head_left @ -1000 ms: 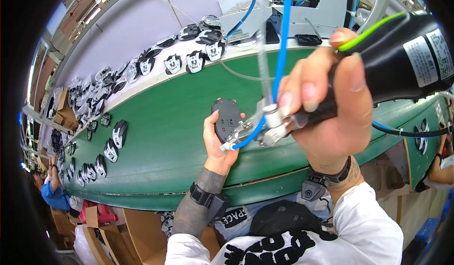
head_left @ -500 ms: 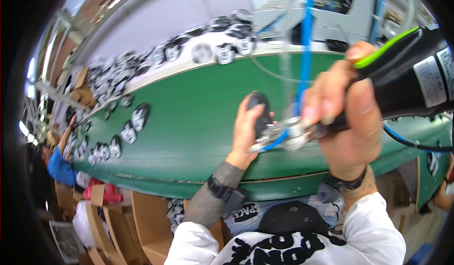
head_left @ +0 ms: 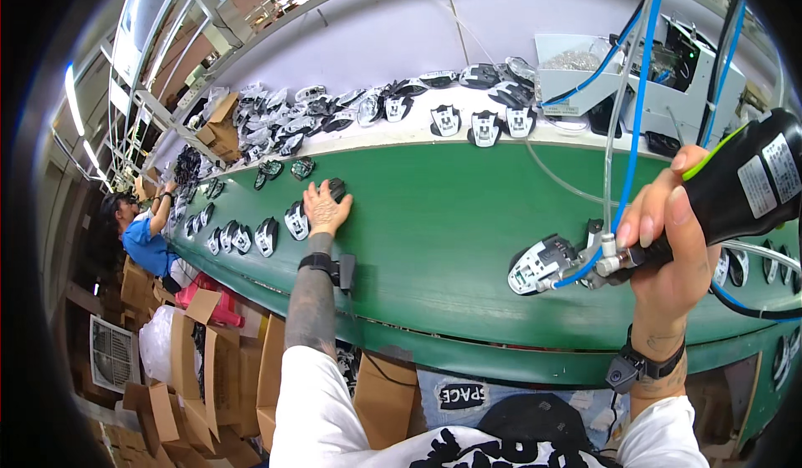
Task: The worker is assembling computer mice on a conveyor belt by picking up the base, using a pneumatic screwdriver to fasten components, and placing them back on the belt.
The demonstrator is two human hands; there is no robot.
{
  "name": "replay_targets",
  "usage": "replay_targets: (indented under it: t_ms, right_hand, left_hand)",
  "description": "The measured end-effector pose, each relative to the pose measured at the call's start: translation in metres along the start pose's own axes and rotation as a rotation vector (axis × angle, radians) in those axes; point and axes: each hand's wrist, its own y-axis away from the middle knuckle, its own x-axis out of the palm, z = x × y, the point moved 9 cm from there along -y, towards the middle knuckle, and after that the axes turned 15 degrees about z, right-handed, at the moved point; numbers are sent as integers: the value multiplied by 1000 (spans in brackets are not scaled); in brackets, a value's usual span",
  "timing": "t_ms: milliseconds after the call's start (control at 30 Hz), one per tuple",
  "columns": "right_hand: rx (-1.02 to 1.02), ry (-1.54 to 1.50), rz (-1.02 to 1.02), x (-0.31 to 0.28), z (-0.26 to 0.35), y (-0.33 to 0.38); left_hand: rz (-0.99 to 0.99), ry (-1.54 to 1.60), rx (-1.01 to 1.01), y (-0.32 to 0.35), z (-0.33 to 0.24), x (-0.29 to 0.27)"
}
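My right hand is wrapped round a black screwdriver with a green lever. Its metal nose, with an air fitting and blue hose, points left. By that nose lies a computer mouse half on the green belt, white and grey side up; a darker piece beside it is partly covered by the fitting. Farther left, my left hand reaches over a dark computer mouse, which shows between thumb and fingers; the hand hides the rest. A white and black mouse part lies just beside that hand.
Several mouse parts lie in a line along the belt. More crowd the white ledge behind it. Blue hoses hang down at the right. A co-worker in blue works at the far left; open cartons stand below the belt.
My left hand has moved left, away from the screwdriver's nose, to a mouse on the belt. A mouse half now lies by the nose. My right hand still holds the screwdriver; the view has shifted.
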Motion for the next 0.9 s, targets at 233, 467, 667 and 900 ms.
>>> replay_targets:
  t_ms: [233, 467, 667, 900]
  right_hand:
    - [-5, 100, 118, 2, -9, -7]
    - [-41, 133, 100, -13, -14, -10]
    - [-35, 123, 86, -14, -18, -7]
    - [-39, 118, 88, -15, -22, -7]
  left_hand:
    - [293, 172, 168, -57, 20, -16]
    - [232, 218, -43, -118, 65, -24]
    - [471, 435, -146, -105, 66, -4]
    - [722, 265, -71, -59, -24, -24]
